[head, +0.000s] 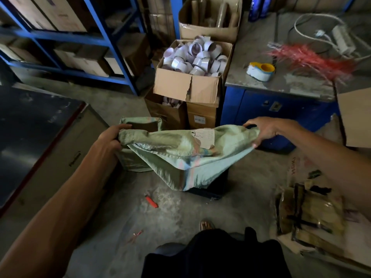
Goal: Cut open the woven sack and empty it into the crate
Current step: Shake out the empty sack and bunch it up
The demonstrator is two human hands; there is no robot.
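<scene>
Down low is the person's foot (206, 225) on the gray floor (180, 217). A small red thing (151, 202) lies on the floor to the left of it. A pile of flat brown packs (309, 215) sits on the right.

The left hand (111, 137) has its fingers curled tight around one end of the green sack (180, 155). The right hand (267, 130) pinches the other end with its fingers and thumb. The sack is held up between both hands. It sags in the middle and hangs down over the dark crate (210, 190). A white paper label (203, 137) is stuck on the sack. Just behind the left hand is an open bin (140, 125) lined with the same green stuff.

Farther back is a cardboard box (188, 87) full of white rolls (196, 57). To the right is a blue table (281, 83) with red strings (313, 59) on it. Blue shelves (60, 37) stand at the back left.
</scene>
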